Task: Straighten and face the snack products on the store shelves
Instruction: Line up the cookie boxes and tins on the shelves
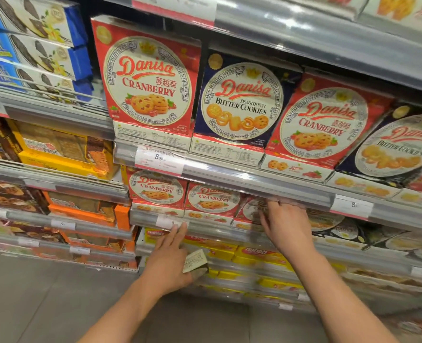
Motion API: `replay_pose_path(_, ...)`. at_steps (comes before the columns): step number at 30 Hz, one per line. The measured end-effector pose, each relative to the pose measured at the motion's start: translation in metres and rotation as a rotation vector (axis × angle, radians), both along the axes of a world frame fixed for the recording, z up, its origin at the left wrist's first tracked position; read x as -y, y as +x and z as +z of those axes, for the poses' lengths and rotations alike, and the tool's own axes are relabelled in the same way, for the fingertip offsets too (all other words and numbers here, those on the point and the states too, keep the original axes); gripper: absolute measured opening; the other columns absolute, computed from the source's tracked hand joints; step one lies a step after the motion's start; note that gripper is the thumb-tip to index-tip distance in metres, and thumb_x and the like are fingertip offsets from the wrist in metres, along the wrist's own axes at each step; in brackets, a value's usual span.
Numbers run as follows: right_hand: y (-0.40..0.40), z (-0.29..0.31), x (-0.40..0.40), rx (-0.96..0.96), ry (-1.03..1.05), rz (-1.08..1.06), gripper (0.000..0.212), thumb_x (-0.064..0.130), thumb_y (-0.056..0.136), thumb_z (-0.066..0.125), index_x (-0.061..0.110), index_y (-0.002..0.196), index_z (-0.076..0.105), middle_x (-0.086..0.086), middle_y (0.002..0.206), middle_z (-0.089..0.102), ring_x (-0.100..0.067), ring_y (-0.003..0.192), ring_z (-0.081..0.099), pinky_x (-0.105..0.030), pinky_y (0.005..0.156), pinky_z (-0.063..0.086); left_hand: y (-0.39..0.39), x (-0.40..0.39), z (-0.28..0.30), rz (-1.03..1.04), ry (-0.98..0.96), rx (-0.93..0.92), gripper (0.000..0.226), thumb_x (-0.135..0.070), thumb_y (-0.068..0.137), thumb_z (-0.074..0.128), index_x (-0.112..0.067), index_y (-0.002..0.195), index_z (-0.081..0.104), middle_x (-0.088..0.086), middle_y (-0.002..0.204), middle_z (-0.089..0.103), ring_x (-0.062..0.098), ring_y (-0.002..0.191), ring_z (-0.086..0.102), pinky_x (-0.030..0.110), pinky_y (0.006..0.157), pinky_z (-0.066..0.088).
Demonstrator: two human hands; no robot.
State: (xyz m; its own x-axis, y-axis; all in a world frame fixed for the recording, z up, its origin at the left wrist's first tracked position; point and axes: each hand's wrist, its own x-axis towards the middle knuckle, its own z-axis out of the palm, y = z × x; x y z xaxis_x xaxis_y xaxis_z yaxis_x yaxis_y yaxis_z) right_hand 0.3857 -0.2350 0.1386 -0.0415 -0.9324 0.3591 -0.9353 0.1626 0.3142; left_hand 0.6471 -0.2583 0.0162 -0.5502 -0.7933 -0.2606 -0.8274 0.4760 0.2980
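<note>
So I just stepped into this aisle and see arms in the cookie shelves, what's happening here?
A person is tidying boxed cookies. The right hand reaches under the shelf rail to a tilted cranberry cookie box on the lower shelf, beside two boxes already facing front. The left hand holds a small folded paper while its fingers touch the shelf edge near a price tag. The tilted box is not yet straightened.
</note>
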Motion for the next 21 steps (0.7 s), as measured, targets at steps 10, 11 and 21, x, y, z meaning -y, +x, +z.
replay_pose_path(10, 0.004, 0.003, -0.001, 0.006, 0.083, -0.037, 0.020, 0.030, 0.079, 0.076, 0.014, 0.087, 0.066, -0.011, 0.077, 0.069, -0.034, 0.069, 0.066, -0.045, 0.072, 0.053, 0.004, 0.000, -0.013, 0.041, -0.046, -0.056, 0.061, -0.071, 0.076, 0.053, -0.028, 0.118, 0.065, -0.006, 0.165, -0.023, 0.016, 0.155, -0.013, 0.044, 0.124, 0.012)
replay_pose_path(11, 0.004, 0.003, -0.001, 0.008, 0.089, -0.037, 0.020, 0.030, 0.079, 0.076, 0.014, 0.087, 0.065, -0.011, 0.076, 0.069, -0.034, 0.069, 0.066, -0.044, 0.071, 0.054, 0.004, 0.000, -0.015, 0.043, -0.052, -0.062, 0.056, -0.068, 0.078, 0.058, -0.028, 0.117, 0.065, -0.006, 0.165, -0.023, 0.016, 0.155, -0.013, 0.044, 0.124, 0.012)
replay_pose_path(21, 0.006, 0.009, 0.000, 0.074, 0.116, -0.005, 0.017, 0.030, 0.087, 0.069, 0.015, 0.091, 0.065, -0.010, 0.078, 0.070, -0.033, 0.073, 0.067, -0.040, 0.070, 0.053, 0.006, 0.002, -0.016, 0.038, -0.060, -0.051, 0.050, -0.063, 0.079, 0.061, -0.030, 0.116, 0.065, -0.009, 0.165, -0.023, 0.014, 0.155, -0.012, 0.044, 0.124, 0.012)
